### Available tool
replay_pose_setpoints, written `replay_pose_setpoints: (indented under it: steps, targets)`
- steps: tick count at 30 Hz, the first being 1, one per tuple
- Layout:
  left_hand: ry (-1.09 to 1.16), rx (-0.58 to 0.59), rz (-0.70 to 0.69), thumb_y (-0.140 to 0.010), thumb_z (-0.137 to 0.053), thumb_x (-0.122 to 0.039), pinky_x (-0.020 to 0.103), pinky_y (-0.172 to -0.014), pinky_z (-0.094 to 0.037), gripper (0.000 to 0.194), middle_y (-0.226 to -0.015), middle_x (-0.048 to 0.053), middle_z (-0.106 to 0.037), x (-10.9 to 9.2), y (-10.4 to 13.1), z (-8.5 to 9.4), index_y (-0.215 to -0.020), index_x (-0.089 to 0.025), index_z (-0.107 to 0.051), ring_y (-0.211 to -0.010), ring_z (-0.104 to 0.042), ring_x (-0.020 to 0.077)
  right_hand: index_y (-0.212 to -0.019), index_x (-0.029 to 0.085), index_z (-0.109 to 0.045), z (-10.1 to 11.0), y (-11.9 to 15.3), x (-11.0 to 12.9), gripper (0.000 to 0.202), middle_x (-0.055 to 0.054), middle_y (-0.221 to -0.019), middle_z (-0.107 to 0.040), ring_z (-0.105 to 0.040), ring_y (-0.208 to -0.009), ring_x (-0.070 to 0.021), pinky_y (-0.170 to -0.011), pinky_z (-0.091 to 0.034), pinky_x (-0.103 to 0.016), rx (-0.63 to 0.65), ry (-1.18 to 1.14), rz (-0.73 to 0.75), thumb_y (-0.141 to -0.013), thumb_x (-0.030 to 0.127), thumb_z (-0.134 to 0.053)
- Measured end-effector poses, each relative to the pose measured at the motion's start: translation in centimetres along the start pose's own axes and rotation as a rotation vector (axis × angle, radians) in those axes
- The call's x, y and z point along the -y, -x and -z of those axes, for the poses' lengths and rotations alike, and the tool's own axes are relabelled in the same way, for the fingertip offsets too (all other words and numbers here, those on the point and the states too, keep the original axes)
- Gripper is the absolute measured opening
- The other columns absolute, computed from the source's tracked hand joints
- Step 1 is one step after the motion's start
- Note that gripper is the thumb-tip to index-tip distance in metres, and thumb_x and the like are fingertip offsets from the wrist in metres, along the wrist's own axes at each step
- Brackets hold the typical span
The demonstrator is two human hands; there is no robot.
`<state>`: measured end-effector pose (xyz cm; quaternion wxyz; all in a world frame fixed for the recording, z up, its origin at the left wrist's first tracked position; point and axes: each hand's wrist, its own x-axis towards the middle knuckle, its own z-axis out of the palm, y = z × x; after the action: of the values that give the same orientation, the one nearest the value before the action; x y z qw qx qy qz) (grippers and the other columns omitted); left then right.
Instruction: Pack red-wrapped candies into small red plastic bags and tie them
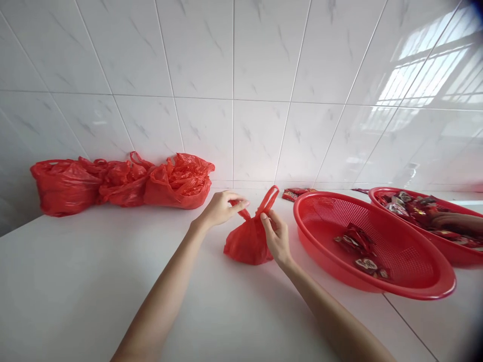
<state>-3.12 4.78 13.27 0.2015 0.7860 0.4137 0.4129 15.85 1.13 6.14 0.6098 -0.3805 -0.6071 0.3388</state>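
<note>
A small filled red plastic bag (249, 244) sits on the white table (211, 306) in front of me, its neck gathered and its handles pulled up. My left hand (223, 207) has its thumb and fingers closed on the left handle of the bag. At the bag's neck, my right hand (276, 234) pinches the base of the right handle, whose loop rises above the fingers. What the bag contains is hidden by the red plastic.
Several larger red bags (177, 183) stand along the tiled wall at left. A red plastic basket (313, 213) at right holds a few wrapped packets (356, 241). Behind it, another person's hand (458, 221) reaches into a second basket (458, 256) of packets. A red packet (296, 194) lies near the wall.
</note>
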Motion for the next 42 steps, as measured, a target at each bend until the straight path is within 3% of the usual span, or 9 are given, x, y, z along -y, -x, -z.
replay_pose_setpoints:
  steps: [3, 6, 11, 19, 23, 27, 32, 37, 42]
  targets:
    - [-0.086, 0.087, 0.045, -0.083, -0.059, -0.056, 0.028, -0.062, -0.039, 0.044, -0.068, 0.002, -0.061, 2.3, -0.2, -0.8, -0.061, -0.018, -0.067, -0.065, -0.053, 0.0169, -0.087, 0.021, -0.059, 0.3, 0.0, 0.3, 0.027, -0.002, -0.081, -0.063, -0.056, -0.073, -0.0181, -0.070, -0.046, -0.030, 0.008, -0.026, 0.019, -0.095, 0.046, -0.051]
    - [-0.059, 0.129, 0.114, -0.080, -0.061, -0.057, 0.026, -0.053, -0.026, 0.050, -0.056, -0.002, -0.042, 4.2, -0.3, -1.9, -0.051, -0.018, -0.048, -0.055, -0.036, 0.0119, -0.086, 0.021, -0.058, 0.5, 0.1, 0.8, 0.025, -0.003, -0.085, -0.062, -0.056, -0.079, -0.0187, -0.076, -0.047, -0.031, 0.033, -0.081, 0.014, -0.095, 0.044, -0.051]
    - [-0.023, 0.196, 0.211, -0.078, -0.060, -0.050, 0.026, -0.052, -0.016, 0.052, -0.055, -0.004, -0.023, 6.3, -0.2, -2.9, -0.051, -0.019, -0.029, -0.053, -0.022, 0.0096, -0.088, 0.022, -0.060, 0.5, 0.3, 1.0, 0.024, -0.003, -0.087, -0.062, -0.055, -0.083, -0.0187, -0.081, -0.045, -0.031, 0.062, -0.149, -0.028, -0.096, 0.042, -0.049]
    - [-0.013, 0.164, 0.247, -0.077, -0.060, -0.050, 0.027, -0.051, -0.012, 0.054, -0.054, -0.004, -0.018, 7.6, 0.0, -3.0, -0.051, -0.020, -0.023, -0.053, -0.016, 0.0098, -0.081, 0.022, -0.057, 0.7, 0.2, 0.5, 0.028, -0.002, -0.084, -0.061, -0.055, -0.081, -0.0187, -0.077, -0.046, -0.030, 0.055, -0.138, -0.072, -0.095, 0.045, -0.049]
    - [0.040, 0.077, 0.213, -0.081, -0.058, -0.057, 0.025, -0.053, -0.021, 0.053, -0.056, -0.005, -0.025, 6.0, -0.4, -2.2, -0.054, -0.019, -0.033, -0.055, -0.024, 0.0103, -0.081, 0.022, -0.056, 0.9, -0.3, 0.4, 0.028, -0.003, -0.084, -0.062, -0.057, -0.083, -0.0194, -0.085, -0.048, -0.034, 0.047, -0.193, -0.072, -0.094, 0.046, -0.052]
    - [0.270, 0.013, 0.110, -0.086, -0.057, -0.055, 0.024, -0.063, -0.036, 0.038, -0.069, -0.003, -0.043, 2.5, -0.7, -1.4, -0.076, -0.018, -0.056, -0.065, -0.041, 0.0118, -0.081, 0.022, -0.054, 0.9, -0.4, 0.3, 0.025, -0.001, -0.082, -0.060, -0.055, -0.078, -0.0171, -0.082, -0.048, -0.032, 0.043, -0.268, -0.089, -0.093, 0.044, -0.056]
    - [0.297, 0.155, 0.163, -0.081, -0.067, -0.053, 0.023, -0.056, -0.037, 0.043, -0.065, -0.005, -0.041, -1.2, 0.0, -1.8, -0.109, -0.020, -0.065, -0.059, -0.043, 0.0117, -0.080, 0.022, -0.055, 0.7, -0.1, 0.8, 0.024, 0.000, -0.080, -0.057, -0.053, -0.076, -0.0155, -0.077, -0.046, -0.029, 0.093, -0.263, -0.071, -0.094, 0.041, -0.057]
    - [0.253, 0.190, 0.089, -0.081, -0.067, -0.053, 0.023, -0.052, -0.032, 0.037, -0.066, -0.002, -0.048, -2.7, 0.8, -3.0, -0.078, -0.016, -0.066, -0.058, -0.042, 0.0106, -0.084, 0.020, -0.060, 0.8, -0.1, 1.4, 0.023, -0.001, -0.084, -0.061, -0.054, -0.080, -0.0160, -0.078, -0.045, -0.029, 0.182, -0.285, -0.062, -0.095, 0.040, -0.056]
    - [0.319, 0.138, 0.043, -0.091, -0.054, -0.050, 0.023, -0.053, -0.036, 0.042, -0.063, 0.000, -0.052, -2.8, 0.4, -3.1, -0.068, -0.014, -0.060, -0.057, -0.045, 0.0106, -0.096, 0.021, -0.063, 1.0, -0.2, 1.5, 0.018, -0.002, -0.093, -0.064, -0.059, -0.088, -0.0186, -0.082, -0.047, -0.031, 0.265, -0.302, -0.064, -0.091, 0.038, -0.062]
